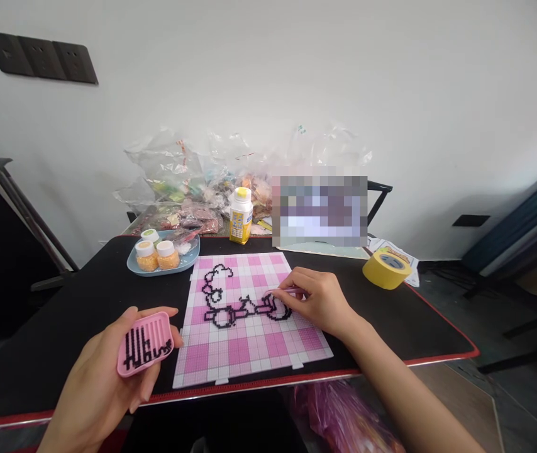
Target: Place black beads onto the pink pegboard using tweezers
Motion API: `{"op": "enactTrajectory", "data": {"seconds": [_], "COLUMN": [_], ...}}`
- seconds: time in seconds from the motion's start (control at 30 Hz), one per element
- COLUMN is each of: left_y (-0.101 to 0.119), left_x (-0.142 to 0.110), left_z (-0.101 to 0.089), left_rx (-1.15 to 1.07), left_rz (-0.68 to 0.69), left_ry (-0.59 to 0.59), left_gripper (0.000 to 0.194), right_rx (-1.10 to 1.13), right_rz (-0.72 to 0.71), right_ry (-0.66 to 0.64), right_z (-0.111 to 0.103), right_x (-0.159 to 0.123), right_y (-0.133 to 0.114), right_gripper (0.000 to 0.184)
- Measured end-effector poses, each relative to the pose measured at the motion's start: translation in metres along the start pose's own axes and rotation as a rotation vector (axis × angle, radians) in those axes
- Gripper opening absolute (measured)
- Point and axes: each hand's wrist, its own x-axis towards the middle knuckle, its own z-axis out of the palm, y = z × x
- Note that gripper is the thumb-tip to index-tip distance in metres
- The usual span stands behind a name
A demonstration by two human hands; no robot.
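My left hand (103,371) is closed around a small pink grooved tray (144,343) that carries rows of black beads, held just left of the board. A pink-and-white checked pegboard (249,346) lies flat on the black desk, with a black bead outline (231,302) laid on its upper half. My right hand (318,299) rests on the board's right side, fingers pinched on a thin pink tool (285,291) whose tip meets the black beads.
A blue plate (188,263) with three small jars of orange beads stands behind the board. A yellow-capped bottle (241,216), clear bags of bead packets (178,182) and a yellow tape roll (386,268) line the back. The desk's red-trimmed front edge (249,385) is near me.
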Motion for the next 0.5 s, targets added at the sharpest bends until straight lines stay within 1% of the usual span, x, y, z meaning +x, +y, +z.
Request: {"op": "enactTrajectory", "data": {"seconds": [0.5], "left_y": [0.004], "left_x": [-0.0013], "left_z": [0.0052], "left_rx": [-0.016], "left_rz": [-0.008], "left_ry": [0.024], "left_gripper": [0.061], "right_rx": [-0.024], "right_rz": [-0.029], "right_ry": [0.045], "right_z": [0.0001], "right_x": [-0.0004], "right_y": [0.0005], "right_gripper": [0.031]}}
